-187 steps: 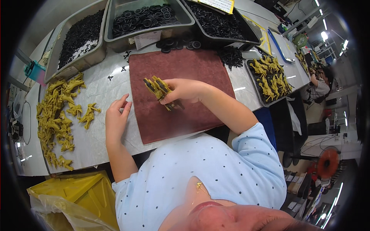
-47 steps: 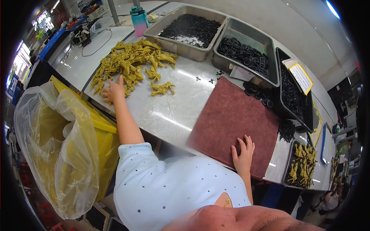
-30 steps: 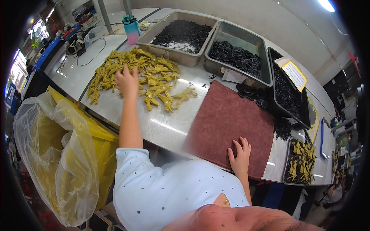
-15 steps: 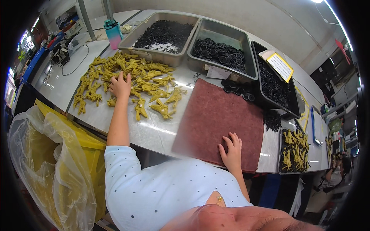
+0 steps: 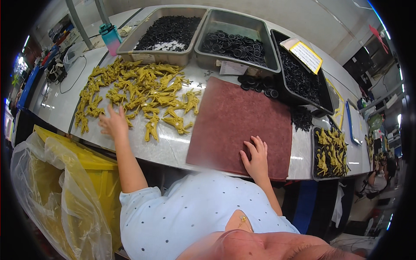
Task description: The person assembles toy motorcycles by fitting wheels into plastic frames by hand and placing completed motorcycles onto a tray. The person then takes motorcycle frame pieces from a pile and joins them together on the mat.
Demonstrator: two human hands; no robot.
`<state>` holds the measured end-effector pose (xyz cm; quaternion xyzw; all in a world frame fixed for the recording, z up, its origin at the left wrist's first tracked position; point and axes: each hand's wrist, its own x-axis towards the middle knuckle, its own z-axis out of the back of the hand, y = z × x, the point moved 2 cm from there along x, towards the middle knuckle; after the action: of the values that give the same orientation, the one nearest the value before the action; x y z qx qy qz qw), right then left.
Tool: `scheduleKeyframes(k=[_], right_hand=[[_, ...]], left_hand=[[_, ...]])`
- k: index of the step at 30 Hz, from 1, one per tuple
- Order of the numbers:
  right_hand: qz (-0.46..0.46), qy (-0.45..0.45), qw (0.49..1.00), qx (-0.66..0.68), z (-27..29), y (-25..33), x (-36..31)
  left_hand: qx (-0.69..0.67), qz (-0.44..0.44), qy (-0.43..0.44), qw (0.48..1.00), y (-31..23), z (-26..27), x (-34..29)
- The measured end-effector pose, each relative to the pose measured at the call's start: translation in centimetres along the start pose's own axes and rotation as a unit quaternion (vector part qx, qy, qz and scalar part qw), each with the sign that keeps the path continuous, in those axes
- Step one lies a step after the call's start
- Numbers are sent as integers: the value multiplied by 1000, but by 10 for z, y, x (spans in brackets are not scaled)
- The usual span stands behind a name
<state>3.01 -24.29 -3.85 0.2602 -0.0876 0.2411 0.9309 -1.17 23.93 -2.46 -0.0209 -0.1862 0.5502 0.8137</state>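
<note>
With fingers spread, my left hand [image 5: 114,123] is over the near left edge of a pile of olive-yellow moulded plastic parts [image 5: 143,89]. I see nothing held in it, though its palm side is hidden. My right hand [image 5: 255,158] lies flat on the near right part of a dark red mat [image 5: 238,125], fingers stretched out and nothing under grip. A few yellow parts [image 5: 175,122] lie singly between the pile and the mat.
Grey bins of small black pieces [image 5: 171,34] and black rings [image 5: 234,45] stand behind. A black bin [image 5: 299,78] sits right of them, loose rings [image 5: 260,86] before it. A tray of yellow parts [image 5: 330,151] is far right; a lined yellow bin [image 5: 93,173] stands left.
My left hand has drawn back from the middle of the pile toward its near left edge, fingers now spread wider. My right hand stays on the mat. The view has shifted slightly.
</note>
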Motion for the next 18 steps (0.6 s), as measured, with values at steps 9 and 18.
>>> scheduleKeyframes(k=[9, 18], right_hand=[[-5, -9, 1000, -4, 0, 0, 2], [-4, -14, 1000, -19, -3, -5, 1]], left_hand=[[-195, -114, 12, 974, -26, -14, -41], [-199, -401, 131, 885, -165, 25, -107]])
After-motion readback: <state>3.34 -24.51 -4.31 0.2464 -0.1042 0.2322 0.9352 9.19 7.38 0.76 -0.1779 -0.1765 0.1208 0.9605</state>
